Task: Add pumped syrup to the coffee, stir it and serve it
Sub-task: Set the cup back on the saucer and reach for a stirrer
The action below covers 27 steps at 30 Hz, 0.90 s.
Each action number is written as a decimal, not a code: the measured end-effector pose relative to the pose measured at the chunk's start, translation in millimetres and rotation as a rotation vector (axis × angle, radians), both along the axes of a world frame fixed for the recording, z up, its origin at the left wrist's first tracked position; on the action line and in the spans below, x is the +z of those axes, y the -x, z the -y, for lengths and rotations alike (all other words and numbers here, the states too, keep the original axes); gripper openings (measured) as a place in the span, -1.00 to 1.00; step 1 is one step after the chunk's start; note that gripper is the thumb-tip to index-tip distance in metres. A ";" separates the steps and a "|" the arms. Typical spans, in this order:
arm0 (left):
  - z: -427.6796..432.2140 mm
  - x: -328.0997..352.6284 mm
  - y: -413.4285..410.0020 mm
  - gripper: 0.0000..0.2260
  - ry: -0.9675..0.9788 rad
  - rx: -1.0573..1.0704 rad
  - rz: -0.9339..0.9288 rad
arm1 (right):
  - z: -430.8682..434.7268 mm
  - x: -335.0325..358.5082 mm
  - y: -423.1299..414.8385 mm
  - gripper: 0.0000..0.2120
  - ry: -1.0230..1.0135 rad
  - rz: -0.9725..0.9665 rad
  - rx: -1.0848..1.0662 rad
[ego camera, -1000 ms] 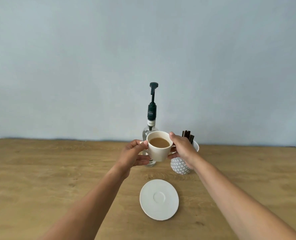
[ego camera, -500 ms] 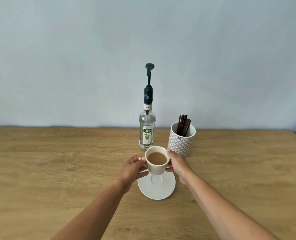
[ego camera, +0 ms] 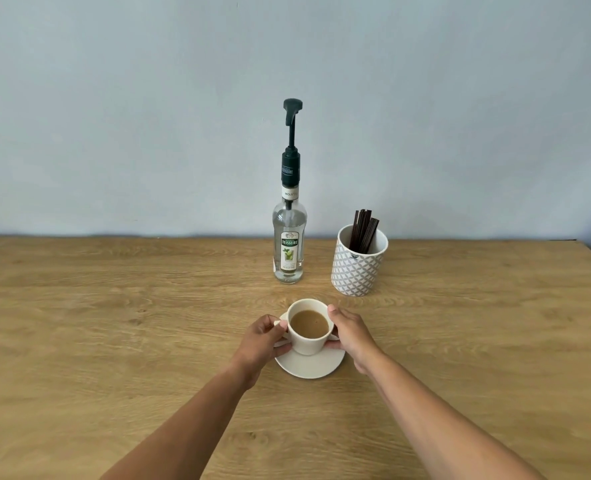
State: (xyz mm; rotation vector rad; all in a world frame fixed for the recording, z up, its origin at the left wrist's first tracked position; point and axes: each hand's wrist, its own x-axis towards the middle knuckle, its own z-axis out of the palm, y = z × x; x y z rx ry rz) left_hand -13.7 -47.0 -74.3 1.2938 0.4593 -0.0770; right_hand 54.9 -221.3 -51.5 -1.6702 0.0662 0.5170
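Note:
A white cup (ego camera: 308,344) of light brown coffee rests on a white saucer (ego camera: 310,368) at the table's centre. My left hand (ego camera: 263,339) grips the cup's handle on its left side. My right hand (ego camera: 350,332) wraps the cup's right wall, thumb near the rim. Behind the cup stands a clear syrup bottle (ego camera: 289,249) with a dark green pump (ego camera: 291,143), its spout pointing toward me. To the right of the bottle, a patterned white holder (ego camera: 358,270) contains several dark stir sticks (ego camera: 364,230).
The wooden table (ego camera: 114,323) runs wide to both sides and ends at a pale blue wall (ego camera: 148,116) behind the bottle. The table's right far corner (ego camera: 585,251) shows at the frame edge.
Both hands carried the cup from in front of the bottle down and toward me onto the saucer. The view has tilted, so bottle and holder now show fully.

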 end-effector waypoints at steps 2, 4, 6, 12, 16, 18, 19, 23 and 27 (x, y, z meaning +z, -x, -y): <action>-0.9 0.9 0.3 -0.88 -0.034 -0.008 -0.006 | 1.2 -0.3 -0.1 -0.78 -0.010 -0.003 0.006; -2.6 2.2 0.2 -0.88 -0.073 -0.028 -0.012 | 2.3 0.3 0.0 -0.76 -0.008 -0.014 0.011; -5.6 4.1 -0.2 -0.89 -0.116 -0.062 -0.014 | 2.8 1.4 0.0 -0.72 0.002 -0.017 0.022; -11.4 10.3 0.9 -0.87 -0.246 -0.136 -0.024 | 3.4 6.9 -2.0 -0.66 0.157 0.066 0.104; -16.4 14.6 -1.8 -0.89 -0.413 -0.163 -0.036 | 4.8 23.5 -13.1 -0.72 0.351 0.288 0.168; -19.0 16.3 -3.6 -0.91 -0.484 -0.156 -0.041 | 7.7 42.9 -24.7 -0.78 0.349 0.417 0.122; -20.8 17.5 -3.8 -0.91 -0.506 -0.154 -0.041 | 9.4 54.6 -32.2 -0.80 0.317 0.459 0.081; -25.2 20.9 -4.7 -0.91 -0.553 -0.171 -0.031 | 21.3 94.8 -75.7 -0.77 0.211 0.536 -0.150; -26.6 21.8 -4.2 -0.93 -0.529 -0.135 -0.040 | 31.9 101.1 -126.3 -0.88 0.241 0.503 -0.351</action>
